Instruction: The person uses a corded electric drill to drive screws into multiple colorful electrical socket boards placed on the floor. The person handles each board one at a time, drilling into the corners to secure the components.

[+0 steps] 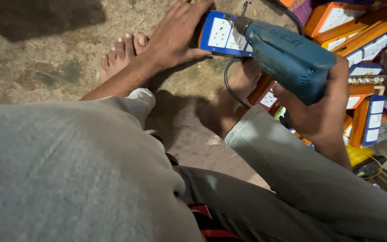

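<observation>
So up at about 12 o'clock in the view there's a flat rectangular switchboard box with a blue rim and a white plastic socket faceplate (224,35), sitting on the rough, gritty dirt floor (45,58) with its long axis running roughly 9 to 3 and its face tipped toward the camera. The left hand (175,38) is spread over its left end, palm down, fingers wrapped over the top edge, so that grip is a flat clamp pinning the box in place. The right hand (321,105) has its grip closed tight around the handle of a teal-blue plastic electric drill (287,56); the drill's chunky matte body runs from about 4 o'clock up to 10 o'clock, with the dark metal chuck end touching the faceplate near the box's top right part. A black cord (229,87) loops down below the box. Bare feet (122,54) rest on the floor just left of the left wrist, grey trouser legs (292,179) fill the bottom. Over at 2 to 3 o'clock there's a crowded heap of similar orange and blue boxes with white faceplates (363,49), packed close against the drill side, so room there is tight; the floor at 9 to 10 o'clock is the open stretch.
</observation>
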